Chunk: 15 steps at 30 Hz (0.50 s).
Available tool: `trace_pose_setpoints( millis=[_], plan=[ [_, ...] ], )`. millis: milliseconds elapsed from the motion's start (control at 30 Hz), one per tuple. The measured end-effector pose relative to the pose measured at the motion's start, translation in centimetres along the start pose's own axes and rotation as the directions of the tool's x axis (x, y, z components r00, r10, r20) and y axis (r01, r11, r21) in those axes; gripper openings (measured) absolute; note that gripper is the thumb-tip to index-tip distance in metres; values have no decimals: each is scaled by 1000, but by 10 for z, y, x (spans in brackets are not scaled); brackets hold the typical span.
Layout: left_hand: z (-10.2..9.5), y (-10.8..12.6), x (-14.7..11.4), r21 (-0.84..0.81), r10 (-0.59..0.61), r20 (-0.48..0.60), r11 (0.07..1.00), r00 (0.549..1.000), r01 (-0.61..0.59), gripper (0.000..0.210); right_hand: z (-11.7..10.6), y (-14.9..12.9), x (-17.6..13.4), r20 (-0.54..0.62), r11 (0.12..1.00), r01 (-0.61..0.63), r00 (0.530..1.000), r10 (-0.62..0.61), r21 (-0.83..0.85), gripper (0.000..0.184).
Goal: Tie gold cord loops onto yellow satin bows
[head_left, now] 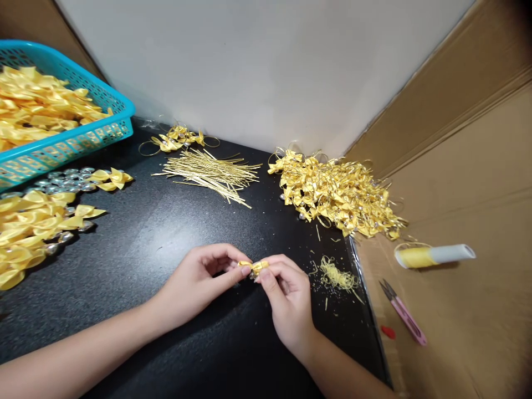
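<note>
A small yellow ribbon bow (252, 267) is pinched between my two hands, low over the black tabletop (174, 354). My left hand (208, 277) grips its left loop with thumb and fingertips. On the other side, my right hand (288, 299) holds the right loop between thumb and index finger. Something small and shiny shows just under the bow, partly hidden by my fingers. Beyond my hands lies a loose bundle of gold twist ties (211, 170). Thin yellow thread scraps (336, 275) are heaped right of my right hand.
A blue basket (120, 102) of yellow bows stands at the back left, with more bows (29, 227) and silver beads (68, 180) before it. Finished-looking bows (336, 191) pile at the back right. On cardboard rest pink thread snips (403, 313), a thread tube (434, 255) and a red scrap (388, 332).
</note>
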<state>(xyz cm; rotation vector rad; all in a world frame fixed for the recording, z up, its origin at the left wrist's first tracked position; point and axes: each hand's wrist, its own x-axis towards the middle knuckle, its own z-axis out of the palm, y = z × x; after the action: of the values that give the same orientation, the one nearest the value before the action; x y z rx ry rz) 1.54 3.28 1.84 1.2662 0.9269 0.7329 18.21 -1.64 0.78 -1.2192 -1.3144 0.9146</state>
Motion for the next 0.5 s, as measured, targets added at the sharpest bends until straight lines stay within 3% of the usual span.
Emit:
trace_pose_setpoints(
  millis=[500],
  plan=[
    [4, -5, -5, 135, 193, -74, 974, 978, -182, 13, 1, -2, -2, 41, 1000, 16, 999, -15, -24, 26]
  ],
)
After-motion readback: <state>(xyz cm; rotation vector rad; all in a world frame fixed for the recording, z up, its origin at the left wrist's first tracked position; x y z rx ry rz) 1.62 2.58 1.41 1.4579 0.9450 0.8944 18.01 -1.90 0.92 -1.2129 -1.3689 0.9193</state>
